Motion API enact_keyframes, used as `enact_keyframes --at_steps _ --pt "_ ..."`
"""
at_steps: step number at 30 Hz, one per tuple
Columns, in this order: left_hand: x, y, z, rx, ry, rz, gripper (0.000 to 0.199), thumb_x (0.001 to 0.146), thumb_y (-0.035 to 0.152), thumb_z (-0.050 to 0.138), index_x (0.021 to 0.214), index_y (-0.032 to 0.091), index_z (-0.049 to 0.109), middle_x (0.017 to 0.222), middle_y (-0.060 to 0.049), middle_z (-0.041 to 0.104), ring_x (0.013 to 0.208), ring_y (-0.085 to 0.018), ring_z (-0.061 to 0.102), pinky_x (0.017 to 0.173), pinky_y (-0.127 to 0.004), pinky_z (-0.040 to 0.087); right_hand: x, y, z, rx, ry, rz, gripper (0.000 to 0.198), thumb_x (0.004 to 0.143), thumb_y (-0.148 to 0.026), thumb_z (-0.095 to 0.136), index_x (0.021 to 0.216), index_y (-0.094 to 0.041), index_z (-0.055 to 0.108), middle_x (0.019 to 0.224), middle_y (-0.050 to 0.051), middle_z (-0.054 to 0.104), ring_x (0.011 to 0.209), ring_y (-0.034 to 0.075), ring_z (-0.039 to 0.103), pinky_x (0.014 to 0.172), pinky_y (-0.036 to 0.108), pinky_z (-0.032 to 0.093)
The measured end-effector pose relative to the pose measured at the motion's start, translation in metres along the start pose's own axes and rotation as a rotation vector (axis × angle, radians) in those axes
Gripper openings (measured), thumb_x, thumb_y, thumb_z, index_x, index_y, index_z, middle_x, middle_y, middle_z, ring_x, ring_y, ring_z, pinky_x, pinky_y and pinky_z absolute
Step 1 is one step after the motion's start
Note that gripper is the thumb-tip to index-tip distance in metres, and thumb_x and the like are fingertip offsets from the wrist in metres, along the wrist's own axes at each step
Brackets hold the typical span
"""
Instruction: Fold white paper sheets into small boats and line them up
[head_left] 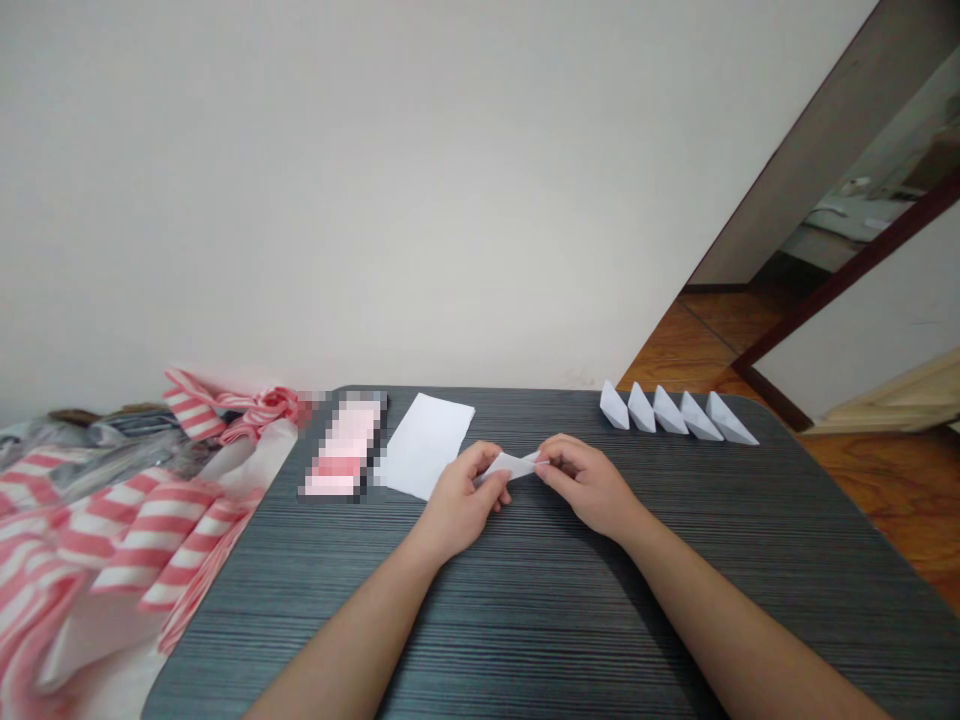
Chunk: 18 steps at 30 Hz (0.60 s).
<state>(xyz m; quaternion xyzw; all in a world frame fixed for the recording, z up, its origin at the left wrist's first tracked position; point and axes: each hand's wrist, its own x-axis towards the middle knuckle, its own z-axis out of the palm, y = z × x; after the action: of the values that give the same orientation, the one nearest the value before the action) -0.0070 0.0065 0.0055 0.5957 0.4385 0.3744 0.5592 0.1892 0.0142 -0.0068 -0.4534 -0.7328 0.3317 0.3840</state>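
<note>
A small folded white paper [513, 465] is held just above the dark table between my two hands. My left hand [466, 500] pinches its left end, thumb on the near face. At the other end, the thumb and fingertips of my right hand [589, 480] close on the paper's tip. Flat white sheets of paper [427, 440] lie just beyond and left of my left hand. Several folded white paper boats [667, 412] stand in a slanting row at the table's back right.
A blurred-out phone-like object [345, 445] lies at the back left of the dark, wood-grained table [480, 640]. Red-and-white striped cloth [150, 530] is heaped left of the table. Behind rises a pale wall [420, 200]; wooden floor [877, 480] shows at right.
</note>
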Motion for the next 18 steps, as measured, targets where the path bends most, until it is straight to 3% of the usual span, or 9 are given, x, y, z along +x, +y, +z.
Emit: enact_keyframes --at_steps 10,14,18 --pt "-0.0026 0.0053 -0.0019 0.224 -0.061 0.017 0.025 0.081 0.037 0.052 0.076 0.015 0.064 0.066 -0.002 0.062 0.06 -0.013 0.054 0.056 -0.022 0.04 -0.0007 -0.0065 -0.0005 0.025 -0.061 -0.01 0.014 0.086 -0.024 0.051 0.075 -0.019 0.059 0.076 0.003 0.058 0.068 0.015 0.054 0.063 0.027 0.042" --pt "-0.0021 0.0034 -0.0023 0.195 -0.046 -0.034 0.03 0.081 0.042 0.051 0.08 0.015 0.065 0.058 0.0 0.058 0.051 -0.011 0.05 0.05 -0.021 0.036 -0.0042 -0.0006 0.0043 0.119 0.006 0.099 0.011 0.086 -0.028 0.052 0.093 -0.021 0.055 0.069 0.0 0.059 0.058 0.014 0.056 0.055 0.026 0.044" --pt "-0.0006 -0.0005 -0.003 0.136 -0.025 -0.062 0.032 0.081 0.043 0.051 0.087 0.015 0.066 0.055 0.001 0.055 0.049 -0.011 0.048 0.048 -0.02 0.035 -0.0063 0.0028 0.005 0.106 0.071 0.074 0.013 0.083 -0.03 0.056 0.093 -0.022 0.057 0.092 0.006 0.065 0.057 0.014 0.059 0.054 0.028 0.048"
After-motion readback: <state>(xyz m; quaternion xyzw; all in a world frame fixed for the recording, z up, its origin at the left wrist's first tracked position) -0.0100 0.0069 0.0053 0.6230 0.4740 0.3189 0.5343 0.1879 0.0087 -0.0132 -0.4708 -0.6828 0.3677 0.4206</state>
